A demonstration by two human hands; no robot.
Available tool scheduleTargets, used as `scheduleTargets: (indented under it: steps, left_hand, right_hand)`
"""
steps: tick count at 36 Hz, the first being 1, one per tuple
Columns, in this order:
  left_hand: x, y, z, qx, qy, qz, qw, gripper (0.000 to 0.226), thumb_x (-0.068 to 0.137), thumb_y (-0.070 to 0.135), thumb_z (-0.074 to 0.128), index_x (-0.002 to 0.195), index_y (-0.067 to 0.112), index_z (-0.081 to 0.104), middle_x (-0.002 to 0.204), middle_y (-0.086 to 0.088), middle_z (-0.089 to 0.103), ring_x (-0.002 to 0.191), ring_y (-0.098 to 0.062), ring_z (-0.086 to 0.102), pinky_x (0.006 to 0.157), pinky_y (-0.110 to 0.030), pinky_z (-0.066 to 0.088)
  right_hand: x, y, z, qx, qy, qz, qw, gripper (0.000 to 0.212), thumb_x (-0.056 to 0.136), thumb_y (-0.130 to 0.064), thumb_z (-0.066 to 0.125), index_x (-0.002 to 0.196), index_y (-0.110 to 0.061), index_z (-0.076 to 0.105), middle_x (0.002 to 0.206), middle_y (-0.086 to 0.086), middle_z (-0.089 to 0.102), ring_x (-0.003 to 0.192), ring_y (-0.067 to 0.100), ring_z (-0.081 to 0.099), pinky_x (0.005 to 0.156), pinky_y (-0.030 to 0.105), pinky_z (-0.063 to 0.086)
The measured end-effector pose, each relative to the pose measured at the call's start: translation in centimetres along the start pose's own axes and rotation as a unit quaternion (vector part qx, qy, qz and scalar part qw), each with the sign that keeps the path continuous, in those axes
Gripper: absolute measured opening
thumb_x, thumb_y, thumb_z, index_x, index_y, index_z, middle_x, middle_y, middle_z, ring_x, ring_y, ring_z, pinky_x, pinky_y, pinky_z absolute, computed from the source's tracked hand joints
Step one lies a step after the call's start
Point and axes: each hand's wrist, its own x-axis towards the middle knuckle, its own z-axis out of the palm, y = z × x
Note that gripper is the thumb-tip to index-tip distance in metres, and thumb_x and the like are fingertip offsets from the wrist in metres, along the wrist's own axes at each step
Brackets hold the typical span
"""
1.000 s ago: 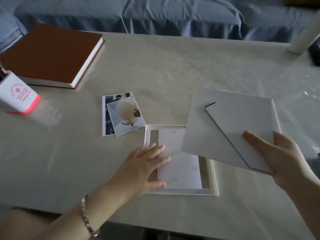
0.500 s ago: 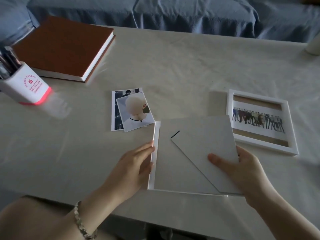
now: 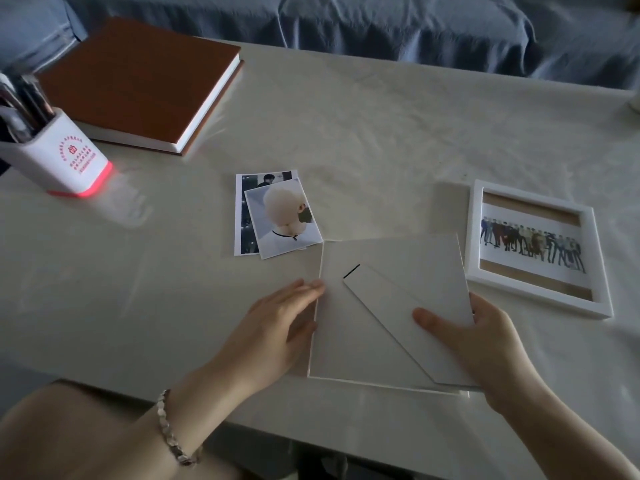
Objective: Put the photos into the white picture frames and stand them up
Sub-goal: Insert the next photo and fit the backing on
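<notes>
1. Right up close, a silver bracelet (image 3: 172,432) sat on the left wrist, hanging over the near edge of the tabletop (image 3: 381,150).
2. The left hand (image 3: 277,329) was released, its fingers (image 3: 306,287) straight and laid along the left side of the white picture frame (image 3: 398,387), tips touching that edge.
3. The right hand (image 3: 485,344) was grasping the backing board (image 3: 398,261). Its thumb pressed down on the stand flap (image 3: 388,306) and the other fingers curled round the board's right edge.
4. That board covered the frame, which lay face down near the front of the tabletop. Only a thin white rim showed along the left and near sides, and I could not tell whether the board was fully seated.
5. Just past the board's far-left corner lay two loose photos (image 3: 277,216), overlapped, the upper one showing the back of a pale-haired head.
6. Off to the right, just beside the board, a second white frame (image 3: 472,237) lay flat and face up with a group photo (image 3: 530,245) inside it.
7. Far left stood a white pen holder (image 3: 65,154) with a glowing red base, a brown-covered book (image 3: 145,81) behind it, and a blue sofa (image 3: 346,22) beyond the tabletop.
</notes>
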Motion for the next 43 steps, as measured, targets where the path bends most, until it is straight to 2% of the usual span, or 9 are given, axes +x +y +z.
scheduleTargets:
  steps: [4,8,21,26,28,31,35,40,43]
  left_hand:
    - [0.0,-0.2,-0.5,0.005,-0.058,0.009,0.998,0.067,0.081,0.05,0.057,0.14,0.028,0.033,0.136,0.032,0.02,0.135,0.009,0.015,0.115,-0.025,0.019]
    - [0.2,-0.9,-1.0,0.022,-0.093,0.02,0.995,0.112,0.048,0.094,0.027,0.142,0.034,0.026,0.132,0.043,0.005,0.131,0.018,0.006,0.111,-0.017,0.013]
    - [-0.1,-0.7,-0.6,0.065,-0.095,0.02,0.993,0.115,0.044,0.095,0.024,0.142,0.034,0.024,0.14,0.034,0.002,0.134,0.011,0.006,0.106,-0.013,0.009]
    - [0.0,-0.3,-0.8,0.071,-0.093,0.023,0.993,0.113,0.044,0.088,0.038,0.141,0.032,0.029,0.14,0.032,0.005,0.131,0.013,0.009,0.105,-0.011,0.01]
    - [0.1,0.2,-0.9,0.079,-0.087,0.025,0.993,0.109,0.045,0.08,0.043,0.141,0.031,0.031,0.142,0.028,0.009,0.129,0.011,0.015,0.104,-0.011,0.013]
    - [0.3,0.4,-0.9,0.09,-0.086,0.026,0.992,0.106,0.046,0.078,0.043,0.142,0.035,0.028,0.149,0.018,0.021,0.134,-0.003,0.029,0.103,-0.016,0.021]
    - [0.5,0.6,-0.7,0.113,-0.074,0.027,0.99,0.107,0.044,0.082,0.038,0.141,0.036,0.029,0.147,0.012,0.032,0.13,-0.014,0.04,0.106,-0.028,0.033]
    - [0.8,1.3,-0.5,0.124,-0.035,0.025,0.991,0.108,0.054,0.091,0.015,0.14,0.029,0.035,0.136,0.013,0.042,0.117,-0.012,0.05,0.096,-0.026,0.039]
    - [1.0,2.0,-0.2,0.126,-0.027,0.014,0.992,0.1,0.059,0.082,0.031,0.141,0.027,0.033,0.13,0.01,0.044,0.114,-0.013,0.05,0.093,-0.022,0.037]
  right_hand:
    - [0.0,0.1,0.0,-0.015,0.001,-0.006,1.0,0.018,0.069,-0.014,0.076,0.077,-0.021,0.062,0.071,-0.006,0.067,0.047,-0.003,0.06,0.043,0.009,0.045]
    - [0.1,0.3,0.1,-0.023,0.002,-0.009,1.0,0.018,0.069,-0.015,0.076,0.077,-0.022,0.062,0.071,-0.007,0.067,0.047,-0.003,0.06,0.043,0.009,0.045]
    - [0.3,0.8,0.2,-0.032,-0.001,-0.021,0.999,0.02,0.07,-0.016,0.075,0.081,-0.024,0.06,0.075,-0.009,0.067,0.052,-0.003,0.061,0.047,0.01,0.046]
    - [0.4,0.9,0.4,-0.034,-0.002,-0.015,0.999,0.021,0.071,-0.017,0.075,0.082,-0.023,0.058,0.075,-0.01,0.065,0.064,0.006,0.06,0.055,0.02,0.046]
    - [0.3,1.0,0.5,-0.047,0.005,-0.013,0.999,0.029,0.071,-0.018,0.075,0.093,-0.02,0.056,0.081,-0.009,0.064,0.069,0.009,0.06,0.06,0.024,0.047]
    - [0.3,1.2,0.6,-0.09,0.02,-0.029,0.995,0.069,0.073,-0.021,0.074,0.13,-0.026,0.035,0.096,-0.006,0.059,0.083,0.017,0.057,0.075,0.028,0.042]
    - [0.1,1.4,0.7,-0.214,0.018,-0.086,0.973,0.09,0.074,-0.027,0.071,0.143,-0.026,0.013,0.138,0.001,0.041,0.124,0.019,0.035,0.098,0.033,0.031]
    - [0.1,2.2,0.6,-0.257,0.01,-0.117,0.959,0.092,0.074,-0.031,0.071,0.144,-0.016,0.013,0.145,0.0,0.029,0.127,0.003,0.013,0.103,0.022,0.017]
    - [0.5,2.9,0.8,-0.272,0.007,-0.116,0.955,0.096,0.072,-0.033,0.072,0.143,-0.01,0.012,0.152,0.0,0.015,0.136,0.004,0.001,0.107,0.019,0.005]
